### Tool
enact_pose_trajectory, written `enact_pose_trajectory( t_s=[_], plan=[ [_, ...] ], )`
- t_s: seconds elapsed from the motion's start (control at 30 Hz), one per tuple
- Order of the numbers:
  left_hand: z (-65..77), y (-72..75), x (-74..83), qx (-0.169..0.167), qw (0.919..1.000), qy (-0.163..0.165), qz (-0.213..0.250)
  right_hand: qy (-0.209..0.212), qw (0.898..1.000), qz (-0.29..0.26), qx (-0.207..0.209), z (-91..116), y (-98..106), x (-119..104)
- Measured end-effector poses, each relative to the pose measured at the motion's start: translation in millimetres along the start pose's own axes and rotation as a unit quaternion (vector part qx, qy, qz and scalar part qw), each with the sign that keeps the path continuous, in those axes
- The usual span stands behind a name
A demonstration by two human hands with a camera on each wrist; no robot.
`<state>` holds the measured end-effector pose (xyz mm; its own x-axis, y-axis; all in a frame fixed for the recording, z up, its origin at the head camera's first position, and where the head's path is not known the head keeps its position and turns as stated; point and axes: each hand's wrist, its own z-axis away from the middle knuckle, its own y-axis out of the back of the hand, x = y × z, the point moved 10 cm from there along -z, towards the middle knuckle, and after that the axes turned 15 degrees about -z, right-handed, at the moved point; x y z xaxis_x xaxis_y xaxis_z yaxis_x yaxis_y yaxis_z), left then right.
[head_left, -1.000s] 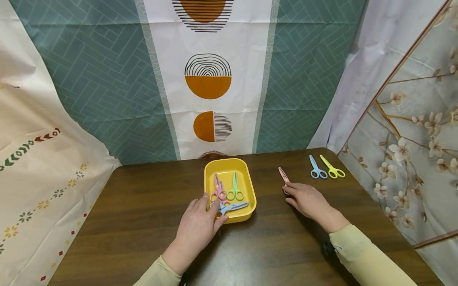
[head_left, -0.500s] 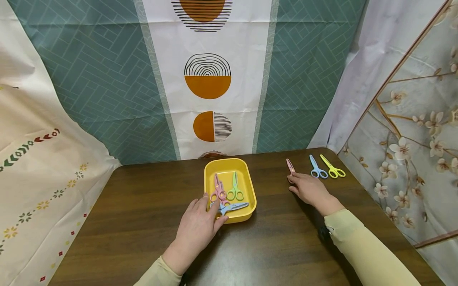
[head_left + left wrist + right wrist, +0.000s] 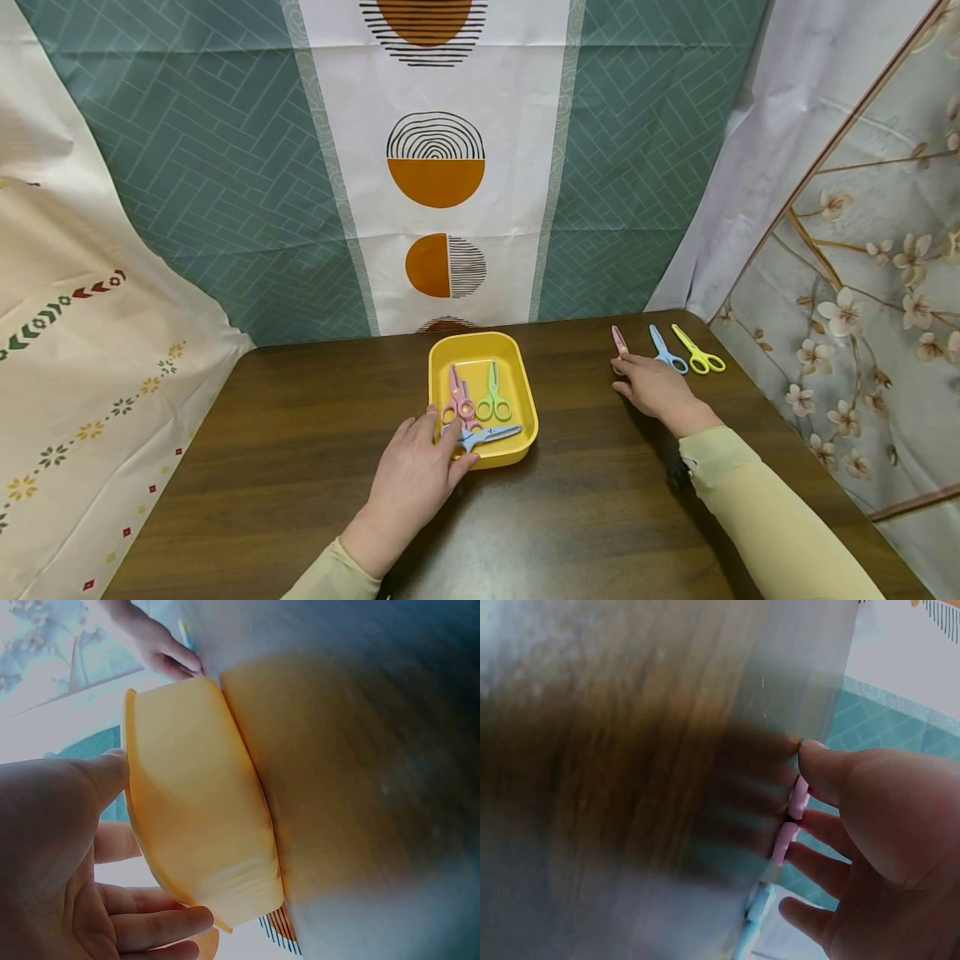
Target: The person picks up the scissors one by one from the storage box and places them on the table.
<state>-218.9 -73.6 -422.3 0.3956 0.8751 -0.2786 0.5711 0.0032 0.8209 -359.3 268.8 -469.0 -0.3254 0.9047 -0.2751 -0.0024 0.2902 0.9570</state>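
My left hand (image 3: 416,475) holds the near left corner of a yellow plastic tray (image 3: 529,404). In the left wrist view the thumb (image 3: 111,771) touches the rim and the fingers (image 3: 161,926) lie along another side. Pink scissors (image 3: 458,400), green scissors (image 3: 492,400) and blue scissors (image 3: 491,433) lie inside; fingers partly cover the blue pair. On the right, my right hand (image 3: 651,385) grips another pair of pink scissors (image 3: 618,339) by the handles, blades pointing away. Its pink handles (image 3: 799,799) show between thumb and fingers in the right wrist view, at the tabletop.
Just right of the right hand, blue scissors (image 3: 660,342) and yellow scissors (image 3: 693,348) lie side by side on the brown wooden table (image 3: 322,417). A patterned curtain (image 3: 450,192) hangs behind the table's far edge, with more printed cloth on both sides.
My right hand has moved right and away from me with the pink scissors, bringing them close beside the blue pair. The left hand and the tray stay where they were.
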Motion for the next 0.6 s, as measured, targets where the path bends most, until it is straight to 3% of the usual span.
enact_pose_trajectory(
  t_s=[0.6],
  plan=[
    [-0.4, 2.6, 0.6, 0.009, 1.0000, 0.001, -0.001, -0.028, 0.999, -0.020, -0.010, 6.8, 4.1, 10.5]
  ],
)
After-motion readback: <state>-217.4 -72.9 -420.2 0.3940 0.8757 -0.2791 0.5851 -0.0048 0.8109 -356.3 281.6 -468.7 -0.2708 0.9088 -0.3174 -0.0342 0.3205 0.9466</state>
